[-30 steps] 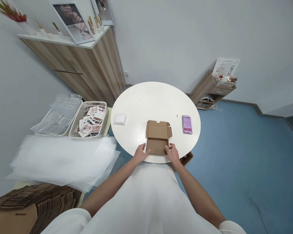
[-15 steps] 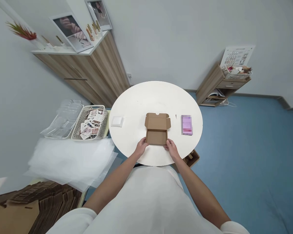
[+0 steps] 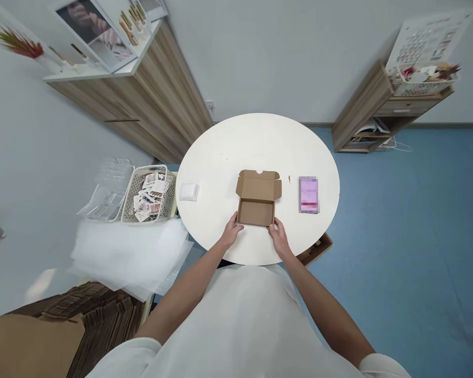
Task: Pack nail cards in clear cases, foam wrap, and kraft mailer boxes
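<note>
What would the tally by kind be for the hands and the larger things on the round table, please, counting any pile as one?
Open cardboard box: 1
White item: 1
Purple item: 1
Left hand and right hand: 2
Total: 5

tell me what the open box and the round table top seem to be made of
The open box looks like matt cardboard: plain brown, with creased flaps. The table top is smooth and white, perhaps laminate or painted board; its even surface leaves that open.

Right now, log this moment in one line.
left hand: at box's left side | right hand: at box's right side | cardboard box: lid open, empty | white table: beneath box
</note>
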### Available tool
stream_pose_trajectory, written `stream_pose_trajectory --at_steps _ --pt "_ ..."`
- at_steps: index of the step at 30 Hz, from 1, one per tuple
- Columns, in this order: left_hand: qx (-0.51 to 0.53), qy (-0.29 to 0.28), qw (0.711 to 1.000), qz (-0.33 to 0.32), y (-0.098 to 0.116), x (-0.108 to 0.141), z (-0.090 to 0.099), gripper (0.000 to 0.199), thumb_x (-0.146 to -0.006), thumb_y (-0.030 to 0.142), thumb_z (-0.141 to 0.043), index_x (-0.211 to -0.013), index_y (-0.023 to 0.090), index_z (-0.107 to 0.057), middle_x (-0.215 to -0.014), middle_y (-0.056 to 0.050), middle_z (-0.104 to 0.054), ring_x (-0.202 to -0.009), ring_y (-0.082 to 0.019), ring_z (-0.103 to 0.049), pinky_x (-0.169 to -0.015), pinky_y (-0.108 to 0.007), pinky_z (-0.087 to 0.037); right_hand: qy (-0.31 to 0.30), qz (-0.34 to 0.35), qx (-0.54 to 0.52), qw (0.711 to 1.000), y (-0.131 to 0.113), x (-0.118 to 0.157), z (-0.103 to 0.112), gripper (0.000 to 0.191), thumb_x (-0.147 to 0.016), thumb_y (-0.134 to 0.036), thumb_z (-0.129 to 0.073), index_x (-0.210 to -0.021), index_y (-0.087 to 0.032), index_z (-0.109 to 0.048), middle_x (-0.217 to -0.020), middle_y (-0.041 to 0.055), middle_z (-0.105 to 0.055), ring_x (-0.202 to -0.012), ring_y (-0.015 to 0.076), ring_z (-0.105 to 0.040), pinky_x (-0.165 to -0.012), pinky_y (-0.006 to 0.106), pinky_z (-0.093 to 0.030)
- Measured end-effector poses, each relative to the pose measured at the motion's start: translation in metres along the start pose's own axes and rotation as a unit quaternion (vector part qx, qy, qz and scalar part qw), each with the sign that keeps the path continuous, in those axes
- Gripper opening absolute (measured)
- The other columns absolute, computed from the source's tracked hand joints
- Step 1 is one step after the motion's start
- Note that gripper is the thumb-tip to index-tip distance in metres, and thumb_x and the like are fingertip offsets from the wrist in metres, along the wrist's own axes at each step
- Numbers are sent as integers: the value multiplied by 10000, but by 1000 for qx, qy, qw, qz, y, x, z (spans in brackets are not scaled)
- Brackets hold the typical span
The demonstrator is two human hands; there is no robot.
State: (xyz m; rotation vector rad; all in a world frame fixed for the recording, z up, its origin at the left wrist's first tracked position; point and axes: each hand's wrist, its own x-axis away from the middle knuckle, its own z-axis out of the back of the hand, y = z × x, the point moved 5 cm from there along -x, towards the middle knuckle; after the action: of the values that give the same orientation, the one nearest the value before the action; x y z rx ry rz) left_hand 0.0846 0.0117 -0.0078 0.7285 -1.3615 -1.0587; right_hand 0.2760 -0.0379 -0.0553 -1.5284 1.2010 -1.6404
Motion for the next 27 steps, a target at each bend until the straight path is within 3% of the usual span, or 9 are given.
stream_pose_trajectory --at_steps 5,8,11,13,16,18,20,23,27 --pt "20 -22 999 30 -25 -2 1 728 -690 155 -507 -1363 219 -237 -1432 -26 -235 -1312 -250 -202 -1059 -415 -230 0 -1 50 999 -3 2 6 576 -786 -520 -419 -1290 -256 -331 -1335 78 -369 -1006 188 -532 -876 363 -425" --pt "23 -36 999 34 -34 1 9 735 -713 188 -511 -1372 244 -188 -1451 -44 -173 -1326 -241 -159 -1063 -441 -199 51 21 122 991 -14 11 15 563 -799 -506 -397 -1288 -237 -326 -1299 106 -378 -900 172 -540 -794 353 -444" --pt "20 -19 1000 7 -30 4 32 704 -747 241 -517 -1366 274 -183 -1449 -61 -178 -1321 -241 -176 -1047 -452 -221 162 113 204 959 -40 24 19 556 -797 -480 -412 -1265 -188 -344 -1210 134 -408 -824 170 -495 -736 363 -438" --pt "1 26 999 -22 -24 3 58 685 -757 281 -532 -1355 279 -199 -1442 -66 -196 -1319 -241 -185 -1037 -448 -243 191 189 225 937 -61 30 5 529 -800 -456 -412 -1249 -184 -354 -1169 127 -409 -793 162 -470 -732 368 -430" --pt "-55 136 988 -47 -16 -3 113 653 -753 328 -555 -1326 255 -252 -1406 -87 -256 -1292 -238 -246 -1015 -427 -289 126 247 230 933 -90 28 -43 487 -806 -429 -416 -1227 -188 -376 -1067 99 -468 -738 150 -466 -731 367 -430" --pt "-97 212 972 -42 -15 -11 153 606 -753 345 -555 -1293 233 -305 -1355 -103 -319 -1253 -237 -306 -996 -407 -317 30 225 241 944 -101 21 -89 429 -813 -422 -418 -1176 -195 -443 -1040 90 -501 -762 159 -482 -734 359 -439" --pt "-125 254 958 -32 -16 -23 188 548 -759 345 -543 -1258 220 -353 -1310 -107 -359 -1229 -235 -331 -996 -393 -314 -50 160 244 955 -102 10 -135 401 -813 -439 -420 -1137 -215 -492 -1065 86 -522 -840 180 -502 -771 367 -440" --pt "-146 270 951 -18 -18 -45 224 556 -754 335 -549 -1253 179 -361 -1297 -129 -356 -1224 -245 -329 -1011 -381 -288 -103 11 177 979 -84 -11 -189 411 -796 -488 -437 -1148 -283 -497 -1213 45 -496 -1017 202 -491 -840 361 -432" --pt "-151 229 962 14 -18 -77 245 564 -743 329 -560 -1250 158 -381 -1262 -135 -388 -1165 -247 -395 -992 -360 -310 -92 -125 69 985 -52 -41 -237 434 -769 -545 -446 -1103 -282 -538 -1259 30 -472 -1117 222 -467 -843 342 -455"
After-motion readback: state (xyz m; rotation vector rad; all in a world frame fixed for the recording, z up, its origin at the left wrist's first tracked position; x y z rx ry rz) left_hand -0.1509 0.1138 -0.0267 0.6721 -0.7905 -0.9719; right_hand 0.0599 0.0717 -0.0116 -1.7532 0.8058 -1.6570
